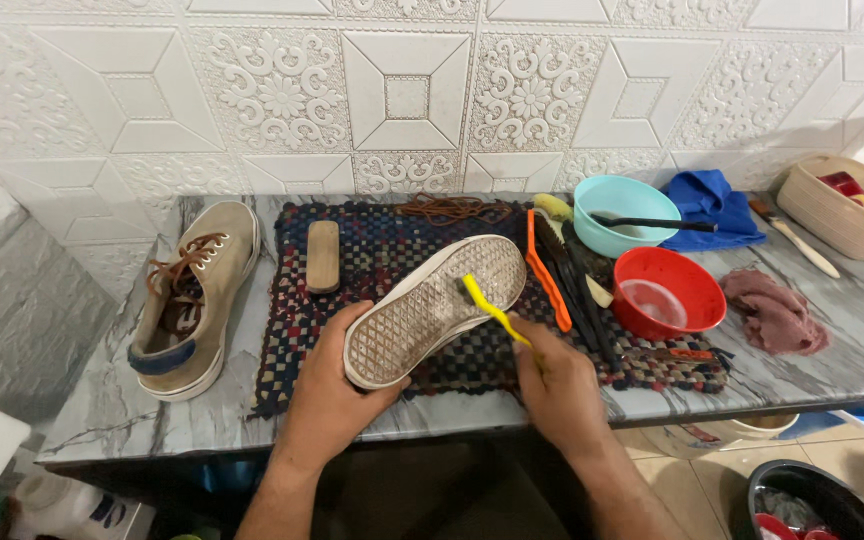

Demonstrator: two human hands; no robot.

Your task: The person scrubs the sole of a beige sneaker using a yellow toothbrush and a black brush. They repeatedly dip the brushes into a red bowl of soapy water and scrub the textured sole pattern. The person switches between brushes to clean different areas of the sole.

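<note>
My left hand (pixel 327 385) grips the heel end of an upturned shoe (pixel 432 305), its pale waffle-patterned sole facing up over a dark woven mat (pixel 372 250). My right hand (pixel 557 385) holds a small yellow brush (pixel 487 305) whose head rests on the sole near its front part. The matching tan suede shoe (pixel 192 295) with brown laces stands upright on the marble counter (pixel 852 320), left of the mat.
On the mat lie a wooden brush (pixel 323 256), loose brown laces (pixel 452 208), an orange brush (pixel 547 275) and dark brushes. To the right sit a teal bowl (pixel 617 205), a red bowl (pixel 667 290), a blue cloth (pixel 714 205), a maroon rag (pixel 774 310) and a beige basket (pixel 837 205).
</note>
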